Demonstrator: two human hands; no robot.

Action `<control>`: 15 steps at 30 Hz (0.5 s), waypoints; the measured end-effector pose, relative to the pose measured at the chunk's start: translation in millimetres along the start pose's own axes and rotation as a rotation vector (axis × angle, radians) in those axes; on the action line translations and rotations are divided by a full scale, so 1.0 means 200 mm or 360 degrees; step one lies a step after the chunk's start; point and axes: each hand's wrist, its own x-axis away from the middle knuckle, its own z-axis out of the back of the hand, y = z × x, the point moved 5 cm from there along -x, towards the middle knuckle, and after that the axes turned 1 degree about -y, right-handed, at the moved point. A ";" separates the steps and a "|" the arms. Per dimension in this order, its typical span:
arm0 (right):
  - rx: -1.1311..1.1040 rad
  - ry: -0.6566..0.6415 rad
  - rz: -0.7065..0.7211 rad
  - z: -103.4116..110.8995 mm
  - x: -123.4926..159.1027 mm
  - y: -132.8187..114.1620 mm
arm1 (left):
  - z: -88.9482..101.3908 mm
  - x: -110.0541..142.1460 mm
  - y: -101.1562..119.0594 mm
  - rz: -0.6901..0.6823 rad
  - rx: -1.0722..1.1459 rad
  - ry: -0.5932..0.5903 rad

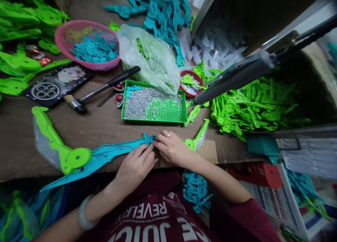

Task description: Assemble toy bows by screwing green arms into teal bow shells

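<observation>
A long blue plastic part (112, 151) lies across the table's front edge, shaped like the middle of a toy bow. Green limbs with clear plastic sheets are joined to it, the left limb (50, 129) being larger in view than the right limb (198, 136). A thin dark wire runs along its blue surface. My left hand (137, 163), with a ring on it, is closed on the blue part near its middle. Fingers bent, my right hand (173, 147) grips the same spot, meeting the left fingertips. Whatever small piece lies under the fingertips is hidden.
Behind my hands stands a green tray (154, 121) of small metal screws. A hammer (105, 86), a brush (75, 103), a phone (58, 82) and a pink basket (86, 61) lie left. A grey power screwdriver (234, 77) hangs at right, before piled green parts (247, 105).
</observation>
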 end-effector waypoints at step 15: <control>-0.0116 0.0009 -0.1032 0.50 -0.97 0.79 | 0.03 -0.18 0.00 0.0093 -0.0141 -0.0914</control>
